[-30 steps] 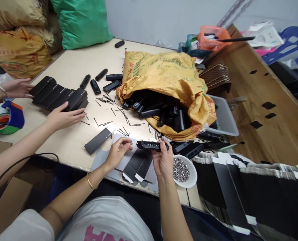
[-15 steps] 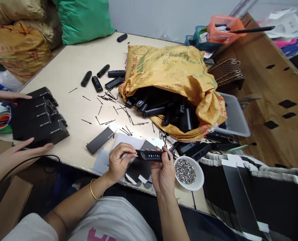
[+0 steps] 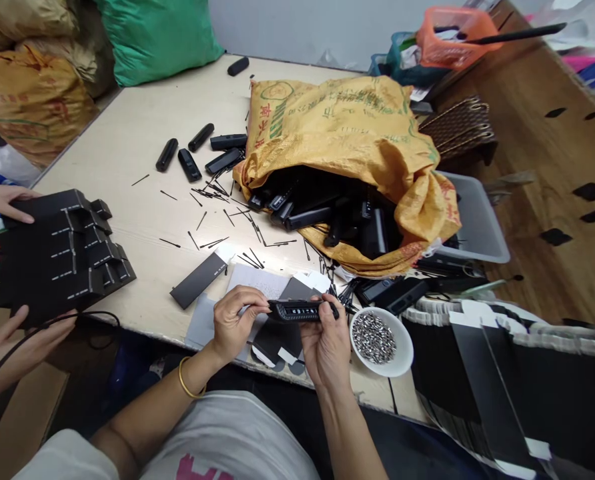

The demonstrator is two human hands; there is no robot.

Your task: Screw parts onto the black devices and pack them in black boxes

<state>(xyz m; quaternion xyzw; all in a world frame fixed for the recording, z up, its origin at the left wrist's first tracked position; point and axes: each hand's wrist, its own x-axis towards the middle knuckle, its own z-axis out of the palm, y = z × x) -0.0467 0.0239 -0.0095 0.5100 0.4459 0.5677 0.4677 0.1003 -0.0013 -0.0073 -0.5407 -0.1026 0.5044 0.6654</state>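
Observation:
I hold a slim black device [image 3: 297, 311] level between both hands near the table's front edge. My left hand [image 3: 235, 319] pinches its left end with thumb and fingers; a gold bangle sits on that wrist. My right hand [image 3: 326, 340] grips its right end from below. Under my hands lie flat black box blanks [image 3: 277, 340] and white paper [image 3: 257, 279]. A white bowl of small metal pieces [image 3: 376, 340] stands just right of my right hand.
A yellow woven sack [image 3: 347, 133] spills black devices mid-table, with thin black pins [image 3: 217, 200] scattered left of it. Another person's hands [image 3: 7, 333] hold a stack of black boxes [image 3: 60, 253] at the left edge. A grey tray [image 3: 472, 227] and stacked black card [image 3: 502, 380] lie right.
My left hand came onto the device's left end, so both hands hold it. The other person pulled the stack of black boxes off the table toward the left edge.

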